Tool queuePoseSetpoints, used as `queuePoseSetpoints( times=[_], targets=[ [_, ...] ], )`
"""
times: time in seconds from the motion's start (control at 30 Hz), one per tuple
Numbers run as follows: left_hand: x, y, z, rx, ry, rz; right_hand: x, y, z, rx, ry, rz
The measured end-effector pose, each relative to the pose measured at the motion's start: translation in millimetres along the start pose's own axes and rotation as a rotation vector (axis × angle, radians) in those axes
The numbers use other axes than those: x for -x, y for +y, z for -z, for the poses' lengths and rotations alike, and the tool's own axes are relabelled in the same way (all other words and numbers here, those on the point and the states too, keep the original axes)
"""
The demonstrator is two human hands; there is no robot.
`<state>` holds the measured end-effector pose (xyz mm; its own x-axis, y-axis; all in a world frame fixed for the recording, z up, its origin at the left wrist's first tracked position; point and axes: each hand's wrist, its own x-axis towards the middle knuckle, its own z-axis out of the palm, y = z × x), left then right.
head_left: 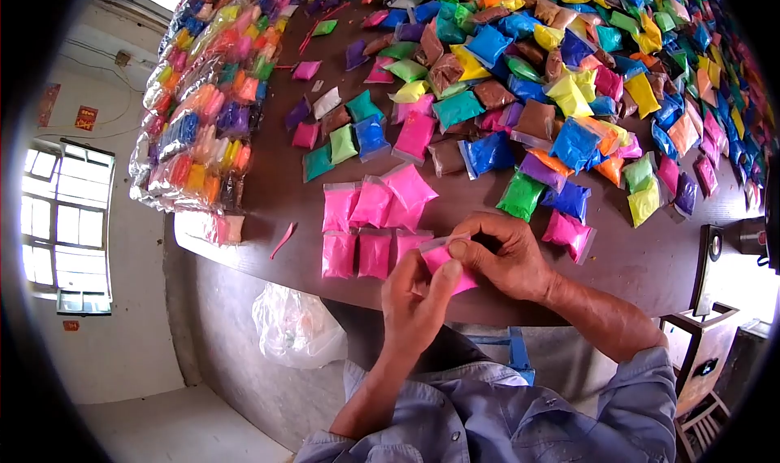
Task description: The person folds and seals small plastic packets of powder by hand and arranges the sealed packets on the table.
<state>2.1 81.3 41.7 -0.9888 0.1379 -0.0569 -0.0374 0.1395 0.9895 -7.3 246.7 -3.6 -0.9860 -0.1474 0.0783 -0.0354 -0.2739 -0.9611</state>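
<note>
A small pink packet (pixel 463 282) in clear plastic is held near the table's front edge. My left hand (pixel 416 294) is closed on its left side, thumb over the top. My right hand (pixel 505 256) pinches the packet's upper edge between thumb and fingers. Just left of my hands, several pink packets lie in two rows on the brown table: one packet (pixel 337 254) at front left, another (pixel 374 252) beside it, and overlapping ones (pixel 406 188) behind. Part of a packet (pixel 409 242) in the front row is hidden by my left hand.
A large heap of multicoloured packets (pixel 528 73) spreads over the back and right. Bundled bags of packets (pixel 203 130) are stacked at the table's left end. A thin pink strip (pixel 283 240) lies near the front edge. A clear plastic bag (pixel 296 325) stands on the floor below.
</note>
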Motion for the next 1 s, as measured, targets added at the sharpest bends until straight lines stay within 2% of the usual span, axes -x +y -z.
queuePoseSetpoints(
  times=[0.17, 0.23, 0.3, 0.33, 0.43, 0.57, 0.67, 0.73, 0.8, 0.93, 1.0],
  targets=[
    [-0.8, -7.1, 7.9, -0.123, -0.054, -0.03, -0.6, -0.7, -2.5, -0.07, -0.013, 0.019],
    [-0.1, -9.1, 10.7, -0.154, -0.033, -0.059, 0.2, -4.8, -3.2, -0.055, 0.018, -0.069],
    [-1.4, -8.3, 9.8, -0.169, -0.06, -0.052, -1.7, -3.8, 0.5, 0.039, -0.029, -0.021],
    [-0.2, -5.9, 11.0, -0.162, -0.033, -0.052, -2.8, -4.0, 3.1, 0.133, -0.044, 0.032],
    [7.0, -1.6, 11.4, 0.04, -0.095, 0.047, -3.3, -3.5, 8.8, 0.154, -0.078, 0.033],
    [12.9, -10.3, 14.6, 0.038, -0.151, 0.093, -5.1, -3.7, 5.6, 0.192, -0.053, 0.034],
    [13.3, -22.6, 19.4, -0.091, -0.119, -0.025, -0.2, -6.1, 0.8, 0.256, -0.036, 0.01],
    [16.5, -25.8, 23.7, -0.06, -0.12, -0.055, 5.9, -10.7, -8.0, 0.306, -0.02, -0.022],
    [20.9, -24.8, 26.8, -0.021, -0.13, -0.084, 18.9, -18.4, -21.0, 0.222, 0.059, -0.075],
    [32.5, -25.1, 33.9, 0.088, -0.264, -0.018, 51.5, -3.0, -24.6, 0.263, 0.153, -0.093],
    [40.1, -34.0, 36.1, 0.164, -0.333, 0.006, 63.8, -1.2, -40.5, 0.133, 0.305, -0.099]
  ],
)
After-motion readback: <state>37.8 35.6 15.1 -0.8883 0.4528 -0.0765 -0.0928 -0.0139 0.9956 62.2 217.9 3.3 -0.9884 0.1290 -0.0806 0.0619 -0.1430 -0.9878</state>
